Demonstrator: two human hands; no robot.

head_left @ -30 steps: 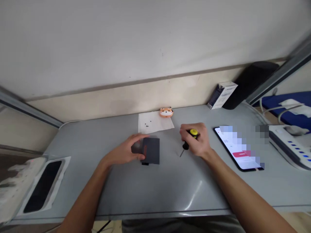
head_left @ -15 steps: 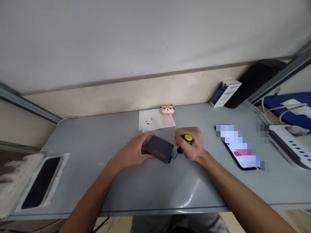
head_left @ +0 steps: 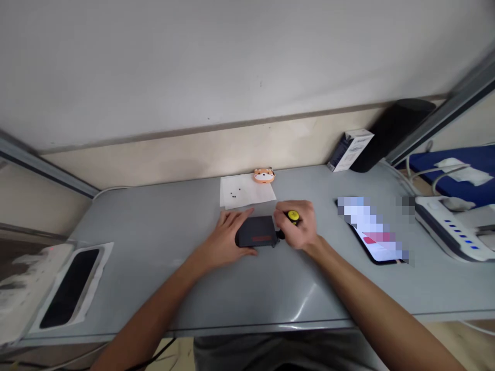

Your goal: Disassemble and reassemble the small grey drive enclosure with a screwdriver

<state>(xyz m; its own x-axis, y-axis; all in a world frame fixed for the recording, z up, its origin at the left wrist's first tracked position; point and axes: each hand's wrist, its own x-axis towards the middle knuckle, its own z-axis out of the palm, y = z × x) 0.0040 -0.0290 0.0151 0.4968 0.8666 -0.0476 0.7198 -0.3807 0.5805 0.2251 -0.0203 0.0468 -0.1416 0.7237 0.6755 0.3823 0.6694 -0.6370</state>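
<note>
A flat dark grey box (head_left: 255,231) with reddish lettering lies near the middle of the desk. My left hand (head_left: 228,238) grips its left end, with fingers along the far side and thumb along the near side. In my right hand (head_left: 299,225) is a screwdriver (head_left: 293,216) with a black handle and a yellow end. The fist is wrapped round the handle, and the tool's front points left at the box's right end. Its tip is hidden. Beyond the box, several tiny black screws (head_left: 234,196) lie on white paper (head_left: 255,190).
An orange animal-faced case (head_left: 264,175) sits on the paper's far right corner. To the right are a lit phone (head_left: 371,232), a power strip (head_left: 452,226), a small carton (head_left: 350,150) and a black cylinder (head_left: 394,134). At left lies a dark phone (head_left: 69,288).
The box has turned from slanted to nearly level with the desk's edge. My left fingers have spread further along its far side. My right hand has moved slightly left with the screwdriver.
</note>
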